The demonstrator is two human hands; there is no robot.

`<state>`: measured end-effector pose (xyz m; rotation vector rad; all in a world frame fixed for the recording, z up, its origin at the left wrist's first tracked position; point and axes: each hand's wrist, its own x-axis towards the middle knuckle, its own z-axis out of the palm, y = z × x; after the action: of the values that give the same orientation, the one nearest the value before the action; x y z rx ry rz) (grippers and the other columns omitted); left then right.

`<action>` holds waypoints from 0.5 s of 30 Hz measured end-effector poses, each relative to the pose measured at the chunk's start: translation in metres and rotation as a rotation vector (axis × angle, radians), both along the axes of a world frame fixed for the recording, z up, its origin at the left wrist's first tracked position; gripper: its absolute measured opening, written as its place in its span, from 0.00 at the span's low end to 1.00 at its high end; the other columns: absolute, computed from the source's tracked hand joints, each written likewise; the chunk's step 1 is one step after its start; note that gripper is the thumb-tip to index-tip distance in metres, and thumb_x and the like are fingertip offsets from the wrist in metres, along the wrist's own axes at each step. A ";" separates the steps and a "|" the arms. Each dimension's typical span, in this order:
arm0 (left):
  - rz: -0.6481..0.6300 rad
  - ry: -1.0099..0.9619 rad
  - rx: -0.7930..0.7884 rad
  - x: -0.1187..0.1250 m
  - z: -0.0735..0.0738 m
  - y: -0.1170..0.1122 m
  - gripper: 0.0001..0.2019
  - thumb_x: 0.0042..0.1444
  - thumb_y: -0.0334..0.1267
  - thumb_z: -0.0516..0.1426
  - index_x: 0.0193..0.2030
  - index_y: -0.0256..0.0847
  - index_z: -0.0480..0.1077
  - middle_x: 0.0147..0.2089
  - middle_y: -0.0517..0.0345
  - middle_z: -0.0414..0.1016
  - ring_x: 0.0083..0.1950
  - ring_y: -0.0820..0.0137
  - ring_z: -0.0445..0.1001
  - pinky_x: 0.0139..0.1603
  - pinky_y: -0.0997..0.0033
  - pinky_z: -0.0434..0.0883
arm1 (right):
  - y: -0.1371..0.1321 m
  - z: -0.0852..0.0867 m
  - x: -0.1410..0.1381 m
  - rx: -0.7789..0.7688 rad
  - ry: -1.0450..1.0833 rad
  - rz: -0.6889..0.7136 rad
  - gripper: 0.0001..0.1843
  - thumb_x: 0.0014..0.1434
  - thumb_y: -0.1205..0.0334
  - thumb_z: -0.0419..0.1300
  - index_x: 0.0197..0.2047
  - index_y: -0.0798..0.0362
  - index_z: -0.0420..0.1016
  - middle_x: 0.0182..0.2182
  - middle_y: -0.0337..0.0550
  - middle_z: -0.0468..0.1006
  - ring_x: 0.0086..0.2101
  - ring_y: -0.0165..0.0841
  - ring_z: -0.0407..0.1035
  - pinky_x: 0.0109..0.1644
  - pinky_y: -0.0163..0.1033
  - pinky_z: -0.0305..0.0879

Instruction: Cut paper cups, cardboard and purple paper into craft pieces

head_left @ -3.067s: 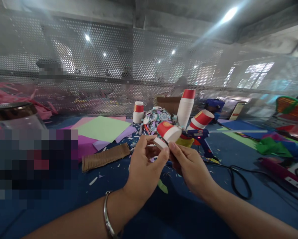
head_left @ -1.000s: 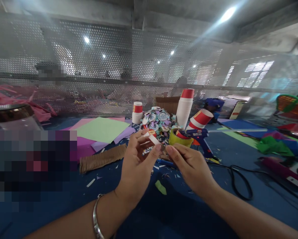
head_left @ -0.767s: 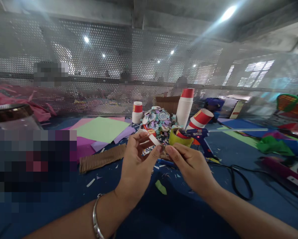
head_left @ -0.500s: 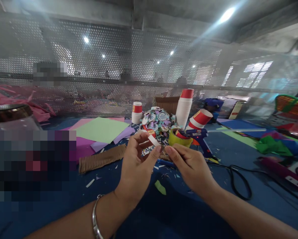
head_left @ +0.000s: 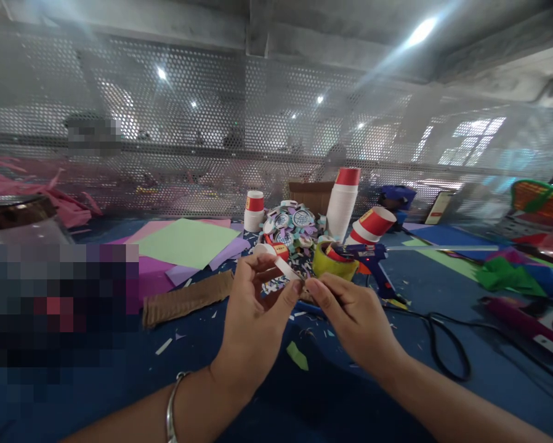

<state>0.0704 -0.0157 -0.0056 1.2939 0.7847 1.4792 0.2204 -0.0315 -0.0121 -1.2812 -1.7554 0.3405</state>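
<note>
A narrow white paper strip (head_left: 286,269) slants between my two hands above the table. My left hand (head_left: 253,314) has it between thumb and fingers. The thumb and forefinger of my right hand (head_left: 357,314) pinch together at its lower right end, where the fingertips hide the very tip. Just behind my left fingers, a red and white paper cup (head_left: 281,250) is partly covered. Beyond the hands is a heap of cut paper pieces (head_left: 299,216) with round grid-patterned faces. A dark blue glue gun (head_left: 373,264) rests against a yellow-green round holder (head_left: 327,263), right of centre.
Stacked paper cups (head_left: 342,206) stand at the back, with a tilted stack (head_left: 373,223) beside them. Coloured sheets (head_left: 188,242) and a cardboard strip (head_left: 188,298) lie left. A black cable (head_left: 443,351) loops at right. Paper scraps (head_left: 297,355) litter the blue table (head_left: 313,406).
The view has shifted slightly. Both hands stay close together around the white paper strip, sitting slightly lower, and more of the strip shows between them.
</note>
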 end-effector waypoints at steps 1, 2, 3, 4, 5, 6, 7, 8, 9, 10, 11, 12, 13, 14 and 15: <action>0.002 -0.002 -0.002 0.000 0.001 0.000 0.19 0.51 0.37 0.65 0.46 0.43 0.62 0.51 0.51 0.69 0.54 0.62 0.71 0.49 0.65 0.75 | 0.000 0.000 0.000 0.000 -0.001 0.001 0.24 0.68 0.48 0.49 0.23 0.51 0.56 0.19 0.32 0.54 0.21 0.26 0.51 0.25 0.35 0.48; 0.005 -0.006 -0.004 0.001 0.001 0.000 0.19 0.51 0.38 0.65 0.46 0.43 0.61 0.51 0.51 0.69 0.54 0.62 0.71 0.49 0.65 0.75 | 0.000 0.000 0.000 0.000 -0.002 0.004 0.24 0.68 0.48 0.49 0.23 0.51 0.56 0.18 0.32 0.54 0.21 0.26 0.51 0.25 0.35 0.48; 0.007 -0.009 -0.004 0.001 0.001 -0.001 0.19 0.51 0.38 0.65 0.45 0.42 0.61 0.51 0.51 0.69 0.54 0.62 0.71 0.48 0.65 0.75 | 0.001 0.000 -0.001 0.000 -0.002 0.007 0.24 0.68 0.48 0.49 0.23 0.51 0.56 0.18 0.32 0.54 0.21 0.26 0.51 0.25 0.35 0.48; 0.011 -0.010 -0.005 0.001 0.002 -0.001 0.19 0.50 0.39 0.65 0.45 0.42 0.61 0.50 0.51 0.69 0.54 0.62 0.71 0.48 0.65 0.75 | 0.001 0.000 -0.001 0.002 0.000 0.011 0.24 0.68 0.49 0.50 0.23 0.51 0.56 0.18 0.32 0.54 0.21 0.26 0.51 0.24 0.34 0.48; 0.013 -0.008 -0.006 0.001 0.002 -0.001 0.19 0.50 0.39 0.65 0.45 0.42 0.61 0.50 0.51 0.69 0.54 0.62 0.71 0.48 0.65 0.75 | 0.001 0.000 -0.001 0.002 0.005 0.015 0.23 0.67 0.49 0.50 0.23 0.51 0.57 0.18 0.32 0.54 0.21 0.26 0.51 0.24 0.34 0.48; 0.015 -0.007 -0.008 0.001 0.002 0.000 0.20 0.50 0.39 0.65 0.45 0.42 0.61 0.49 0.51 0.69 0.53 0.62 0.71 0.48 0.65 0.75 | 0.001 -0.001 -0.001 0.001 0.012 0.020 0.23 0.68 0.49 0.50 0.23 0.51 0.57 0.19 0.32 0.54 0.21 0.26 0.51 0.24 0.34 0.48; 0.015 -0.003 -0.011 0.001 0.002 0.000 0.20 0.50 0.39 0.65 0.45 0.42 0.61 0.49 0.50 0.69 0.53 0.62 0.71 0.48 0.65 0.75 | 0.001 -0.001 -0.001 -0.003 0.020 0.023 0.23 0.68 0.49 0.50 0.23 0.51 0.58 0.19 0.32 0.54 0.20 0.26 0.52 0.24 0.34 0.48; 0.014 0.001 -0.013 0.001 0.001 0.000 0.20 0.50 0.39 0.65 0.45 0.42 0.61 0.49 0.50 0.69 0.53 0.63 0.71 0.48 0.66 0.75 | 0.001 -0.001 -0.001 -0.008 0.025 0.026 0.23 0.68 0.49 0.50 0.23 0.51 0.57 0.19 0.32 0.54 0.20 0.26 0.52 0.24 0.34 0.49; 0.013 0.004 -0.013 0.001 0.001 0.000 0.20 0.51 0.39 0.65 0.46 0.42 0.61 0.49 0.50 0.69 0.52 0.63 0.72 0.48 0.67 0.76 | 0.001 -0.001 -0.001 -0.013 0.028 0.027 0.23 0.68 0.49 0.50 0.23 0.51 0.57 0.19 0.32 0.54 0.20 0.26 0.52 0.24 0.34 0.49; 0.011 0.006 -0.015 0.001 0.001 0.000 0.20 0.51 0.39 0.65 0.46 0.42 0.60 0.48 0.51 0.69 0.52 0.64 0.72 0.48 0.67 0.76 | 0.001 -0.001 -0.001 -0.018 0.028 0.026 0.23 0.68 0.49 0.50 0.23 0.51 0.57 0.19 0.32 0.54 0.21 0.26 0.52 0.24 0.34 0.49; 0.009 0.009 -0.015 0.001 0.001 0.000 0.19 0.51 0.39 0.64 0.45 0.42 0.60 0.47 0.51 0.69 0.51 0.65 0.72 0.47 0.68 0.76 | 0.001 -0.001 -0.001 -0.021 0.027 0.026 0.23 0.68 0.49 0.50 0.23 0.51 0.57 0.19 0.32 0.54 0.21 0.26 0.52 0.24 0.34 0.49; 0.006 0.011 -0.013 0.001 0.001 0.000 0.19 0.52 0.40 0.64 0.45 0.43 0.60 0.47 0.52 0.69 0.50 0.66 0.72 0.46 0.68 0.76 | 0.001 -0.001 0.000 -0.023 0.024 0.025 0.23 0.68 0.50 0.49 0.23 0.51 0.57 0.19 0.32 0.55 0.20 0.26 0.52 0.24 0.34 0.49; 0.001 0.015 -0.010 0.001 0.000 0.000 0.18 0.52 0.39 0.64 0.45 0.43 0.60 0.46 0.53 0.69 0.49 0.66 0.73 0.46 0.69 0.76 | 0.001 0.000 0.000 -0.023 0.019 0.026 0.23 0.68 0.50 0.49 0.23 0.51 0.58 0.19 0.32 0.55 0.20 0.26 0.52 0.24 0.34 0.49; 0.000 0.018 -0.006 0.001 0.000 0.000 0.18 0.53 0.39 0.64 0.45 0.43 0.60 0.46 0.53 0.69 0.49 0.66 0.73 0.46 0.69 0.76 | 0.002 0.000 0.000 -0.021 0.016 0.028 0.23 0.68 0.50 0.49 0.23 0.51 0.58 0.18 0.32 0.55 0.20 0.26 0.53 0.24 0.34 0.49; -0.001 0.024 -0.003 0.001 0.000 0.001 0.18 0.53 0.39 0.64 0.45 0.44 0.60 0.46 0.54 0.69 0.49 0.66 0.72 0.46 0.69 0.76 | 0.002 0.000 0.000 -0.016 0.013 0.030 0.23 0.68 0.50 0.49 0.23 0.51 0.58 0.18 0.31 0.55 0.20 0.26 0.53 0.24 0.34 0.49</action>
<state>0.0715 -0.0151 -0.0059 1.3121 0.8012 1.4637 0.2202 -0.0298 -0.0117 -1.2622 -1.7652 0.3801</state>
